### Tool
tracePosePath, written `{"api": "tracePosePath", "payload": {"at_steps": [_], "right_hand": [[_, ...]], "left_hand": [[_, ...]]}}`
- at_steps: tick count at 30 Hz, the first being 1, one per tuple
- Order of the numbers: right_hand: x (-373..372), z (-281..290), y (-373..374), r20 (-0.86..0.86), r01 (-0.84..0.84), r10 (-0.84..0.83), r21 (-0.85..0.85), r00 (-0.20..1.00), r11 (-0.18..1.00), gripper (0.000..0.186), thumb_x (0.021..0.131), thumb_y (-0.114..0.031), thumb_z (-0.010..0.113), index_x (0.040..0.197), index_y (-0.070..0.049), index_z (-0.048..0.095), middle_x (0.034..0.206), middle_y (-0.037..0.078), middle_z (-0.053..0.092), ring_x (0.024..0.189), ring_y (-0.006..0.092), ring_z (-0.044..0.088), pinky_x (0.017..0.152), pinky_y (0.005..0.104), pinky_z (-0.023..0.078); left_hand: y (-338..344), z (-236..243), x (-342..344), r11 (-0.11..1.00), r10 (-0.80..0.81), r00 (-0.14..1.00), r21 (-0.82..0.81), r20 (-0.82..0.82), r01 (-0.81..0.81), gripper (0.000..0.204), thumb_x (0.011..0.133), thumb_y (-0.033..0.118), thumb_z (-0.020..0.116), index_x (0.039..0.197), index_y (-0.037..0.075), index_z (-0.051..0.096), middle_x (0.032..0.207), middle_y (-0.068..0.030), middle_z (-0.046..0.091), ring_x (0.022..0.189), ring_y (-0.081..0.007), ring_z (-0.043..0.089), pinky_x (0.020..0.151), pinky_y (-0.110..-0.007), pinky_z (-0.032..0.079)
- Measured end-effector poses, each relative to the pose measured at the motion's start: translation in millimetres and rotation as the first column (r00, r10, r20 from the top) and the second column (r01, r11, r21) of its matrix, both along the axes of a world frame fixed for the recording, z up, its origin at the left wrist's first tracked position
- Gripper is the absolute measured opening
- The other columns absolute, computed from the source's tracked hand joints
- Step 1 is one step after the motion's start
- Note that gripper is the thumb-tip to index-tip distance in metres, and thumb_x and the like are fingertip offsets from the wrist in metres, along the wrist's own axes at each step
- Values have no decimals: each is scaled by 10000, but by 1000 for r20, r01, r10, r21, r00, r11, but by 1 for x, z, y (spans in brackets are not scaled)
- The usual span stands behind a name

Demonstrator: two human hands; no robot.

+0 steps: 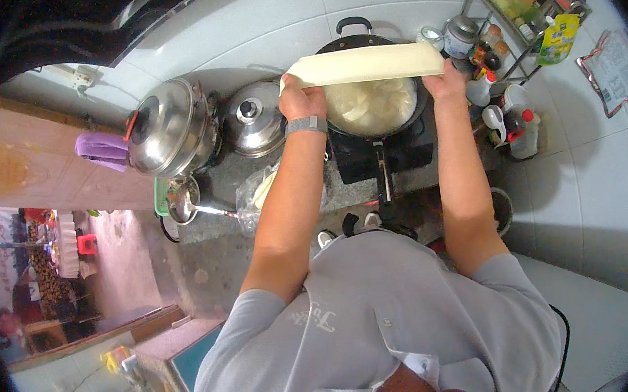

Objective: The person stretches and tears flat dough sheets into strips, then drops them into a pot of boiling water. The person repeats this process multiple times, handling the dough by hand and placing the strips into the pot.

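Note:
Both my hands hold a long, flat, pale cream strip of dough [365, 64] by its ends, stretched sideways over the wok. My left hand [302, 100] grips its left end, and my right hand [446, 81] grips the right end. Beneath the strip, a black wok [379, 137] with a long handle sits on the stove. Cloudy liquid with broad pale pieces, like wide noodles [373, 107], fills it. The strip hides the wok's far part. Near my left forearm, a clear plastic bag [247, 195] holds more pale, dough-like pieces.
Left of the wok are a domed steel lid [258, 129] and a large lidded steel pot [167, 127]. A ladle [213, 209] rests in a small bowl by a green container [160, 195]. Bottles [523, 134] and jars [461, 37] crowd the right side under a rack [497, 12].

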State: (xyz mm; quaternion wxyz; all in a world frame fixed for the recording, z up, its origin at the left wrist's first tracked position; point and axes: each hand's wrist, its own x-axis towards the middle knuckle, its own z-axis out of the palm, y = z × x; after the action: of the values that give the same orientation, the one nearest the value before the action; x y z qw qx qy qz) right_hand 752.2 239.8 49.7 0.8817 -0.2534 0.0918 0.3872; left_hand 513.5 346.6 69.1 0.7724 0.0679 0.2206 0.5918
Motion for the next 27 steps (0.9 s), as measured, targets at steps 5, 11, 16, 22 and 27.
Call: {"api": "tracePosePath", "payload": {"at_steps": [5, 11, 16, 22, 27], "right_hand": [[-15, 15, 3, 29, -94, 94, 25, 995, 995, 381, 936, -290, 335, 1115, 17, 472, 1077, 145, 554, 1003, 295, 532, 905, 441, 406], [-4, 6, 9, 140, -35, 56, -148, 989, 988, 407, 940, -293, 314, 1154, 29, 441, 1125, 163, 528, 1044, 300, 510, 930, 440, 390], [56, -20, 1, 192, 22, 0, -114, 981, 993, 386, 940, -251, 302, 1164, 38, 426, 1143, 172, 516, 1075, 311, 490, 945, 440, 384], [91, -11, -17, 238, 223, -169, -224, 957, 949, 317, 940, -201, 336, 1120, 36, 445, 1086, 149, 542, 1030, 288, 521, 901, 403, 427], [88, -35, -3, 593, 221, 219, -579, 774, 785, 319, 886, -229, 451, 1040, 45, 505, 998, 141, 574, 904, 243, 572, 648, 381, 461]], "left_hand": [[5, 4, -4, 999, -36, 996, 4, 86, 36, 354, 942, 251, 308, 1085, -38, 453, 1086, -154, 531, 1036, -273, 508, 933, -420, 396], [12, 2, -14, 1000, -24, 1000, 14, 19, 24, 343, 942, 248, 316, 1052, -33, 477, 1050, -142, 551, 988, -265, 537, 914, -403, 415], [19, 11, -25, 998, 3, 1000, 59, 5, -3, 344, 949, 228, 288, 1071, -42, 463, 1052, -161, 542, 1005, -272, 525, 907, -412, 422], [35, 24, -57, 993, 55, 998, 103, 42, -59, 359, 954, 238, 235, 1114, -66, 336, 1063, -221, 496, 983, -350, 514, 911, -470, 410], [34, 26, -54, 999, 45, 996, 18, -74, -44, 381, 950, 231, 254, 1137, -64, 408, 1133, -190, 498, 1058, -305, 489, 952, -420, 382]]}}
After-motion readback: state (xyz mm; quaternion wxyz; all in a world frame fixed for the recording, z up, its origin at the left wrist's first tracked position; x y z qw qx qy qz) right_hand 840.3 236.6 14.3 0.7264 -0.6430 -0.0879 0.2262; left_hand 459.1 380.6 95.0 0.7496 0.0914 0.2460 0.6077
